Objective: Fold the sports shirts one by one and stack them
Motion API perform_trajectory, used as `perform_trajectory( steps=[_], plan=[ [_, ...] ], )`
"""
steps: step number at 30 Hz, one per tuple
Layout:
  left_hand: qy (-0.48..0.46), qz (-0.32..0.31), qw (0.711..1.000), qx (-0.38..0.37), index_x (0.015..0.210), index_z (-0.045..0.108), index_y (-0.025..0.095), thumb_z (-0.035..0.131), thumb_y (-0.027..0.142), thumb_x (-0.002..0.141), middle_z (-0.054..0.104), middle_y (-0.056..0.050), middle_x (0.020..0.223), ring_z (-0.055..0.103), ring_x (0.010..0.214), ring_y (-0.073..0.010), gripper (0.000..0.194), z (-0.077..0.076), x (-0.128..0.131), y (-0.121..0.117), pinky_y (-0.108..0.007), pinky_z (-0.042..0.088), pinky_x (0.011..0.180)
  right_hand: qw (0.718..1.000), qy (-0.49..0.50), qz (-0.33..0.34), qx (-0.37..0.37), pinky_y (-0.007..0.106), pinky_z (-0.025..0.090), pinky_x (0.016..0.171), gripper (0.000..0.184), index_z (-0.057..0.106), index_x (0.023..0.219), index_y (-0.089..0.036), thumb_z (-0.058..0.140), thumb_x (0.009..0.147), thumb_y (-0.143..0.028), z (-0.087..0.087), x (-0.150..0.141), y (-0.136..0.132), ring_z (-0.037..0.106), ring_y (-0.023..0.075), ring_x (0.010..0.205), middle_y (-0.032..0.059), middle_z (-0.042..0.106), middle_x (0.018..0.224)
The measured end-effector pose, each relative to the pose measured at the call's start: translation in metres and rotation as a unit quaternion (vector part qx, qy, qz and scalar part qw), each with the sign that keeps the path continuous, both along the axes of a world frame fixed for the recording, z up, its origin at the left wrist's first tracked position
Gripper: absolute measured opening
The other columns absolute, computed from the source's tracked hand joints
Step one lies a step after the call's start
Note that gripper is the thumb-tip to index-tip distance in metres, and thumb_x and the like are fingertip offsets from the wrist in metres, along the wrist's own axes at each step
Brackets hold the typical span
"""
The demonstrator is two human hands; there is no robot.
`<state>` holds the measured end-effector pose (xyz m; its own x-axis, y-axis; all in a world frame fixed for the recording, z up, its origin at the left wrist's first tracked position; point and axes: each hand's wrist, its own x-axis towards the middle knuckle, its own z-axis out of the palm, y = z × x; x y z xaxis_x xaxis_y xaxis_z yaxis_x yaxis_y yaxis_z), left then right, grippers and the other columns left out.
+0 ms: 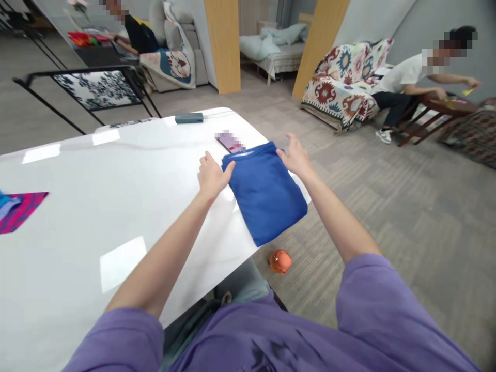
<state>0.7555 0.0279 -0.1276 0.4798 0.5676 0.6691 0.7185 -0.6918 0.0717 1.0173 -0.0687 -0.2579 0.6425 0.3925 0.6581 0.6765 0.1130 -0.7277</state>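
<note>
A folded blue garment (pixel 267 191) lies in a neat rectangle at the right corner of the white table (pixel 170 175), and its near edge reaches the table's edge. A strip of white shows at its far side. My left hand (pixel 212 176) is at the garment's far left corner, thumb over the edge, fingers apart. At the far right corner is my right hand (pixel 296 157), its thumb at the cloth and its forefinger stretched out. Neither hand is closed around the fabric. Just beyond the garment lies a phone (pixel 229 140) with a pinkish screen.
A dark power bank (pixel 189 118) with a white cable sits at the far edge. Pink and blue cloth (pixel 23 209) lies at far left. An orange round object (pixel 280 261) is on the floor. One person (pixel 406 72) sits on a patterned sofa (pixel 341 88); another (pixel 137 33) sits at back left.
</note>
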Motion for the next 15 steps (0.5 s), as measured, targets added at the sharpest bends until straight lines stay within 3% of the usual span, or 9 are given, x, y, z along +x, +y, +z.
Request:
perform_trajectory(
  steps=[2,4,6,9,12,14,15],
  plan=[
    [0.092,-0.03,0.992,0.075,0.18,0.034,0.016,0.065,0.064,0.105,0.04,-0.028,0.18,0.044,0.167,-0.0472,0.094,-0.034,-0.015,-0.01,-0.068,0.041,0.136,0.998,-0.039,0.006,-0.043,0.067,0.033,0.14,0.071,0.047,0.174,-0.018,0.05,0.116,-0.059,-0.027,-0.023,0.007,0.042,0.0375,0.17,0.0199,0.043,0.182],
    [0.176,-0.121,0.972,0.099,0.183,0.031,0.023,0.058,0.069,0.108,0.037,-0.02,0.186,0.035,0.174,-0.0407,0.092,-0.069,-0.032,-0.026,-0.062,0.035,0.141,0.994,-0.074,0.035,-0.075,0.067,0.027,0.143,0.07,0.047,0.177,-0.025,0.043,0.117,-0.063,-0.048,-0.046,0.01,0.036,0.0345,0.174,0.013,0.037,0.187],
    [0.25,-0.182,0.948,0.081,0.184,0.031,0.028,0.058,0.074,0.107,0.037,-0.015,0.188,0.03,0.177,-0.0374,0.094,-0.102,-0.044,-0.039,-0.06,0.028,0.146,0.989,-0.092,0.058,-0.1,0.066,0.026,0.144,0.07,0.049,0.176,-0.028,0.04,0.117,-0.064,-0.064,-0.065,0.012,0.034,0.0338,0.176,0.0089,0.037,0.187],
    [0.301,-0.197,0.932,0.036,0.184,0.033,0.026,0.059,0.078,0.105,0.032,-0.014,0.19,0.021,0.18,-0.0381,0.098,-0.137,-0.052,-0.049,-0.063,0.019,0.148,0.985,-0.101,0.061,-0.123,0.067,0.03,0.143,0.071,0.049,0.177,-0.027,0.04,0.116,-0.062,-0.076,-0.079,0.015,0.035,0.0352,0.175,0.0095,0.038,0.187],
    [0.297,-0.195,0.935,0.002,0.185,0.028,0.023,0.053,0.08,0.106,0.027,-0.015,0.192,0.017,0.181,-0.0367,0.1,-0.14,-0.056,-0.052,-0.063,0.023,0.148,0.985,-0.104,0.054,-0.126,0.073,0.033,0.14,0.077,0.049,0.177,-0.029,0.037,0.111,-0.067,-0.078,-0.082,0.012,0.038,0.039,0.173,0.0135,0.04,0.185],
    [0.266,-0.18,0.947,-0.007,0.186,0.025,0.025,0.047,0.083,0.107,0.029,-0.015,0.191,0.021,0.181,-0.0347,0.1,-0.121,-0.069,-0.051,-0.061,0.028,0.146,0.989,-0.106,0.042,-0.094,0.079,0.03,0.139,0.083,0.043,0.18,-0.039,0.036,0.106,-0.077,-0.076,-0.084,0.009,0.038,0.0418,0.172,0.0139,0.044,0.183],
    [0.246,-0.169,0.954,0.001,0.186,0.024,0.026,0.047,0.083,0.108,0.03,-0.014,0.191,0.024,0.18,-0.0341,0.099,-0.105,-0.082,-0.05,-0.06,0.03,0.146,0.993,-0.103,0.03,-0.054,0.079,0.026,0.141,0.083,0.037,0.18,-0.05,0.037,0.103,-0.082,-0.074,-0.086,0.007,0.034,0.0412,0.173,0.0109,0.041,0.184]
  ],
)
